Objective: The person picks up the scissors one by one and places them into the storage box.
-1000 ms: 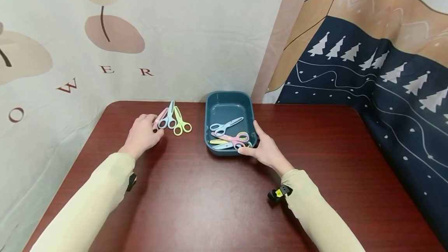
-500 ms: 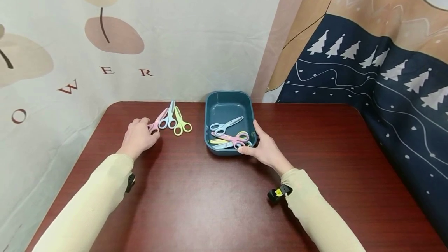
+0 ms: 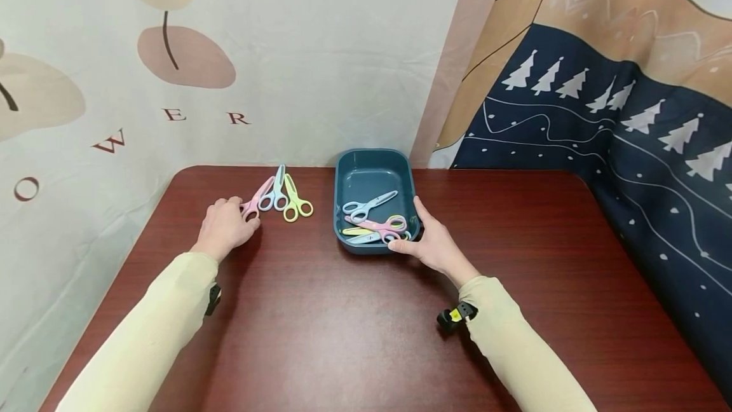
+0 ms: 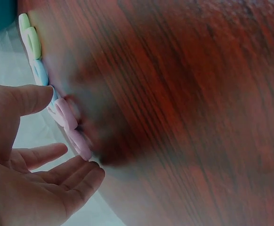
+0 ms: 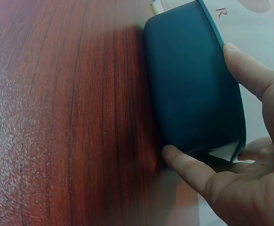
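Note:
My left hand [image 3: 223, 227] is beside the handles of pink scissors [image 3: 259, 196] on the table. In the left wrist view its thumb and fingers stand apart, with the pink scissors' handle loops [image 4: 67, 113] between them; the fingertips are close to one loop, and contact is unclear. Blue scissors [image 3: 279, 180] and light green scissors [image 3: 292, 189] lie just right of the pink pair. My right hand [image 3: 433, 243] grips the near right corner of a dark teal box [image 3: 337, 189], thumb on the rim, fingers against the outer wall [image 5: 189, 80].
Inside the box lie several scissors, including a blue pair [image 3: 382, 198], a pink pair [image 3: 366, 224] and a partly covered yellow one [image 3: 354, 231]. The box stands at the far edge of the brown wooden table [image 3: 320, 310]. A printed cloth [image 3: 320, 81] hangs behind.
My left hand has drawn slightly left and away from the pink scissors, uncovering more of their handles. The right hand and the box have stayed in place.

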A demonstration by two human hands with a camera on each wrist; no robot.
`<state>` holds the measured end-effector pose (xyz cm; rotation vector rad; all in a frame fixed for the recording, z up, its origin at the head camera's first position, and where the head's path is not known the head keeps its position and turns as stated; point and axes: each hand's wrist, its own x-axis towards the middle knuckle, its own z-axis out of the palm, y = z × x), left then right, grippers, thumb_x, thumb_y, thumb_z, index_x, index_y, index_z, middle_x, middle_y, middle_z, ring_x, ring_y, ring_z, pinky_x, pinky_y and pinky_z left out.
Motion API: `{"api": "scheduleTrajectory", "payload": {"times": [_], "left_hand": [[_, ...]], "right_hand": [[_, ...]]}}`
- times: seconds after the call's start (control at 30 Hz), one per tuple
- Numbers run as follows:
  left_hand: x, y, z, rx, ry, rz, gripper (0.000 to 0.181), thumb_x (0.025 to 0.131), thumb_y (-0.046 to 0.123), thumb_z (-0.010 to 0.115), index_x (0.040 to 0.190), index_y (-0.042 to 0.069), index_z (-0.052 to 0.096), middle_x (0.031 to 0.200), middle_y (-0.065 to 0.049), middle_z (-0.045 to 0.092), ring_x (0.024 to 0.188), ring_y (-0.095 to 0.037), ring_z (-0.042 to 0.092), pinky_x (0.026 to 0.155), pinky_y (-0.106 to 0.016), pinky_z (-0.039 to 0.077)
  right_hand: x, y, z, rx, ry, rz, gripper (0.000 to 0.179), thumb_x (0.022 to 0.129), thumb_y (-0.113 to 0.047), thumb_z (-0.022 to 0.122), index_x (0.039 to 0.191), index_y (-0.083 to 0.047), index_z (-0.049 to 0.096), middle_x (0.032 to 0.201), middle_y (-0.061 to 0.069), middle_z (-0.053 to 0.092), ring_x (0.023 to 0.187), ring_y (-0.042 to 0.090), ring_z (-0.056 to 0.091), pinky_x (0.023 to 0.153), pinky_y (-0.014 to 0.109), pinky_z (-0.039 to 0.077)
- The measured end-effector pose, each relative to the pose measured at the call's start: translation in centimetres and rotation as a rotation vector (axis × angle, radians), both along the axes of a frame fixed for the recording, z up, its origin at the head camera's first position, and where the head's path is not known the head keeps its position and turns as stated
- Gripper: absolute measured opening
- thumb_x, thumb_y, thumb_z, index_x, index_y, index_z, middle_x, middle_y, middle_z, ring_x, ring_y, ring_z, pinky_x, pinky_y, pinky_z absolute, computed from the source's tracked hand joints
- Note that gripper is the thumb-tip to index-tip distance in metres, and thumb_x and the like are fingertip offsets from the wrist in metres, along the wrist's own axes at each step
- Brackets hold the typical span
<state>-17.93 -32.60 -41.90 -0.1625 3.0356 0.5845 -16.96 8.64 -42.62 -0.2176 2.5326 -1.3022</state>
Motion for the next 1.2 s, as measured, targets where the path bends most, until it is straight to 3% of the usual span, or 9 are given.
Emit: {"api": "scheduleTrajectory", "payload": {"times": [0.47, 0.73, 1.2], "left_hand": [[0.0, -0.2, -1.0, 0.0, 0.056, 0.013, 0.048, 0.094, 0.022, 0.066, 0.122, -0.015, 0.057, 0.109, -0.036, 0.055, 0.105, -0.055, 0.048, 0.086, -0.064, 0.044], [-0.1, -0.2, -1.1, 0.048, 0.094, 0.042, 0.047, 0.092, 0.021, 0.07, 0.12, -0.014, 0.056, 0.11, -0.032, 0.051, 0.101, -0.049, 0.048, 0.083, -0.061, 0.045], [-0.4, -0.1, -0.3, 0.143, 0.044, 0.087, 0.065, 0.082, 0.015, 0.082, 0.131, -0.018, 0.053, 0.124, -0.036, 0.042, 0.107, -0.046, 0.045, 0.092, -0.057, 0.045]], "right_hand": [[-0.1, 0.1, -0.2, -0.005, -0.007, -0.002, 0.113, 0.088, -0.036, 0.084, 0.168, -0.012, 0.008, 0.169, 0.017, 0.024, 0.15, 0.039, 0.032, 0.117, 0.061, 0.035], [0.1, -0.1, 0.2, -0.005, -0.01, -0.004, 0.113, 0.087, -0.036, 0.084, 0.168, -0.013, 0.008, 0.17, 0.015, 0.023, 0.152, 0.038, 0.03, 0.117, 0.06, 0.035], [0.0, -0.1, 0.1, -0.004, 0.007, 0.004, 0.113, 0.087, -0.036, 0.084, 0.168, -0.014, 0.009, 0.168, 0.016, 0.028, 0.147, 0.037, 0.036, 0.115, 0.058, 0.038]]}}
